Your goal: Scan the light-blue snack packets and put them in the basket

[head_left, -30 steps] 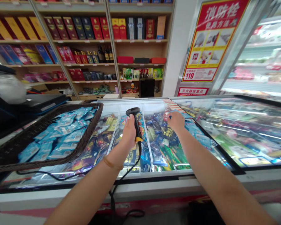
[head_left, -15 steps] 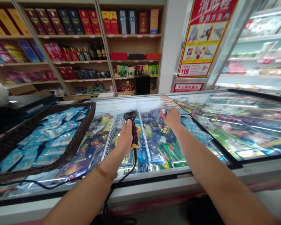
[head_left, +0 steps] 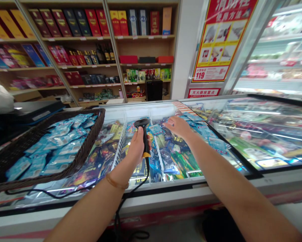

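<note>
My left hand (head_left: pixel 137 146) is wrapped round the handle of a black barcode scanner (head_left: pixel 144 139) with a yellow base, its head tilted up and forward above the open freezer. A cable runs down from it past my wrist. To the right, my right hand (head_left: pixel 178 127) has its fingers pinched at the edge of a small light-blue packet (head_left: pixel 156 129), just right of the scanner's head. The fingertips partly hide the grip. Below lie bagged frozen goods (head_left: pixel 176 163) in white wire compartments. More blue packets (head_left: pixel 205 131) lie right of my right hand.
A brown wicker basket (head_left: pixel 90 148) full of light-blue packets rests on the freezer's left side. The freezer's front rim (head_left: pixel 166 195) runs across below my forearms. A sliding glass lid (head_left: pixel 267 134) covers the right part. Shelves of boxes (head_left: pixel 143 37) stand behind.
My right hand has moved left, towards the scanner, bringing a light-blue packet out from the pile on the right. My left hand with the scanner has stayed nearly in place.
</note>
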Demonstrator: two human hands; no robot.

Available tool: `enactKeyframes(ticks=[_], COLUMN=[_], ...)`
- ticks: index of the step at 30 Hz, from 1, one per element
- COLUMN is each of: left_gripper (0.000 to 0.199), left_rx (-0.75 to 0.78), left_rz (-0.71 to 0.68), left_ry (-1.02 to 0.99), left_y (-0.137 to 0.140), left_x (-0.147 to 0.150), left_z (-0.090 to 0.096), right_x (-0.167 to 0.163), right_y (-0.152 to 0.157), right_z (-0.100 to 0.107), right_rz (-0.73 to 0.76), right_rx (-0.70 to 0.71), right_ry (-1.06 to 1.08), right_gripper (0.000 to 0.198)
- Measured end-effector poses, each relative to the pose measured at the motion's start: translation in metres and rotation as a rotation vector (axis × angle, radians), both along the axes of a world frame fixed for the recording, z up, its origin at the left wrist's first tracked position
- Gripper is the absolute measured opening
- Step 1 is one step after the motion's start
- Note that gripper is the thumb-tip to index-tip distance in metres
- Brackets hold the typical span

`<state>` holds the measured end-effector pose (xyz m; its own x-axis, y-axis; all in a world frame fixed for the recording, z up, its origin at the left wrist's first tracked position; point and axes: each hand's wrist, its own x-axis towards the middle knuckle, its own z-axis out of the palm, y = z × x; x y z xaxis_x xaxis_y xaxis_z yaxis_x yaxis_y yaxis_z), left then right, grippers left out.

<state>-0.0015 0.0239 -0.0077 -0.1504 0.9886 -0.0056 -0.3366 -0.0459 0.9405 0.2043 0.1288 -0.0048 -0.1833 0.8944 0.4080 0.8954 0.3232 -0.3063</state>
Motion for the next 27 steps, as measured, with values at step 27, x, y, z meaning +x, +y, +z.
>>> enactKeyframes(ticks=[27], left_gripper=[0.067], left_rx=[-0.015], left_rz=[-0.249], left_ry=[0.14], left_y=[-0.017], left_x=[0.015], left_z=[-0.006], right_x=[0.006], right_y=[0.029], right_z=[-0.021], right_rz=[0.135], right_rx=[-0.107], right_ry=[0.902], right_gripper=[0.019])
